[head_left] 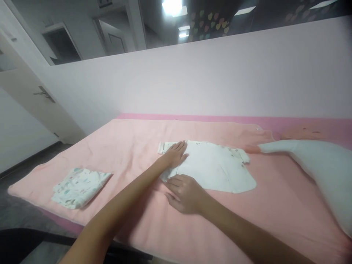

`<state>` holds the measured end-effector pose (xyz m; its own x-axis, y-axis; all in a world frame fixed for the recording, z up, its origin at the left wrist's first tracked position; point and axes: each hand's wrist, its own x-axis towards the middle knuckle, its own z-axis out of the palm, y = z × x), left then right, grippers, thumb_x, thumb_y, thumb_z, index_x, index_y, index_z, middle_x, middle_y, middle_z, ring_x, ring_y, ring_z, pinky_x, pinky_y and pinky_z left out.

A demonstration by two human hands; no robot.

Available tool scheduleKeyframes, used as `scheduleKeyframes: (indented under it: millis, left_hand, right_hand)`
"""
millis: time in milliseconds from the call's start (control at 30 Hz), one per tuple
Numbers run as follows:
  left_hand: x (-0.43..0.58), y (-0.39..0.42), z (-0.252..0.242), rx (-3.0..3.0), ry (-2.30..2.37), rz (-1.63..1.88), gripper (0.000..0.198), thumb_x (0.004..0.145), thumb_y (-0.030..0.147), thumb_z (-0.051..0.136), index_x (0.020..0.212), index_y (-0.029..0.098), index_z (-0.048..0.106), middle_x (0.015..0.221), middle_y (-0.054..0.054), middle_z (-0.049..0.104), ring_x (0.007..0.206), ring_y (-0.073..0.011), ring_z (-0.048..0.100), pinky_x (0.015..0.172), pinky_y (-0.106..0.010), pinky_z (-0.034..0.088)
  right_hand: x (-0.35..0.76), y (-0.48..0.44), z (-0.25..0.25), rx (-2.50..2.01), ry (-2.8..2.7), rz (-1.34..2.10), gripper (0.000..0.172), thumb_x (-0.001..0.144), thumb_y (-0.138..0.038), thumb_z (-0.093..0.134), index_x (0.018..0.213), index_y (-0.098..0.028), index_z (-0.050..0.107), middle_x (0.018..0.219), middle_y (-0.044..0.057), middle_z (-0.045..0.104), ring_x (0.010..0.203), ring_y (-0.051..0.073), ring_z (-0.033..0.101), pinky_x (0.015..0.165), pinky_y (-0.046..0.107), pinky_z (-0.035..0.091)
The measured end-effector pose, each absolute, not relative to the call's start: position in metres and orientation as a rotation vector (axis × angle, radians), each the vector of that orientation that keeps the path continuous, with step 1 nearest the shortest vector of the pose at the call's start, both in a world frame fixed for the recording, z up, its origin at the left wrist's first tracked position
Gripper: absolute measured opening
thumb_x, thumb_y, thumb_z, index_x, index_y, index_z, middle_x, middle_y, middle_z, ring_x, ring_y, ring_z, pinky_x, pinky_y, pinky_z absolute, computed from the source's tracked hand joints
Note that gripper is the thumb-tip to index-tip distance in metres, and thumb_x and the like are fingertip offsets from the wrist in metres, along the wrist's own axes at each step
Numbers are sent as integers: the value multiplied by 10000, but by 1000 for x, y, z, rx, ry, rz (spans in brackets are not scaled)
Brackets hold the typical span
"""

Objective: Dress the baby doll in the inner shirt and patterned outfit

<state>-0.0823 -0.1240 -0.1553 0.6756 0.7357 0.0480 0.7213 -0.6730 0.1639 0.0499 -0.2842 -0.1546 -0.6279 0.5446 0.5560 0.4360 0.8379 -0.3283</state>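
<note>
Left hand [175, 154] and right hand [187, 194], unclamped, are touching a garment [207, 167] inside the blanket's [126, 139] far edge, likely limp, light, graspable by corners.

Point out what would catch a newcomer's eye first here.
Probably the white cloth near the middle, with the left hand on its left part and the right hand at its near left corner. Next, the big white shape at the right, and the patterned cloth lying apart at the left.
</note>
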Motion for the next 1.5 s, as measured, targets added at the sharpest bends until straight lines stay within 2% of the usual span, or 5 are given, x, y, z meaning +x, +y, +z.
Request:
scheduleKeyframes:
  millis: [367,567,733,1033,1500]
  left_hand:
    - [-71,-195,-85,2819,1342,623,493,1086,391,375,1518,192,504,1670,-135,423,1492,-320,439,1268,-520,237]
    - [-125,-364,-16,2291,1387,1227,313,1091,448,450,1244,270,656,1225,-56,717,1101,-242,671,1022,-407,508]
    - [-172,-473,-135,1507,1691,2174,265,1071,330,438,868,231,578,826,-11,579,757,-183,581,757,-332,497]
    - [-292,-543,-387,1550,2693,590,580,1030,416,412,1560,183,446,1024,-116,659,934,-336,650,790,-458,524]
    - [-352,-514,-437,1858,2852,-116,694,1062,353,337,1695,92,222,1017,-126,619,924,-296,564,764,-385,403]
  right_hand:
    - [47,-329,-125,-868,-2312,-14,311,1002,-180,527,1275,-137,668,1330,200,685,1297,359,582,1123,587,455]
    - [44,-452,-127,-654,-2234,216,279,966,-172,558,1233,-203,633,1071,121,741,911,272,680,789,446,560]
    - [45,-518,-202,-480,-2278,409,134,965,-141,550,992,-256,615,762,9,690,629,186,627,565,347,501]
    - [86,-543,-292,-890,-2148,589,207,994,-130,447,1024,-264,603,772,19,687,665,217,672,603,354,570]
    - [104,-541,-330,-1144,-2084,630,246,1053,-141,476,1210,-263,622,1014,52,751,918,229,738,816,371,621]
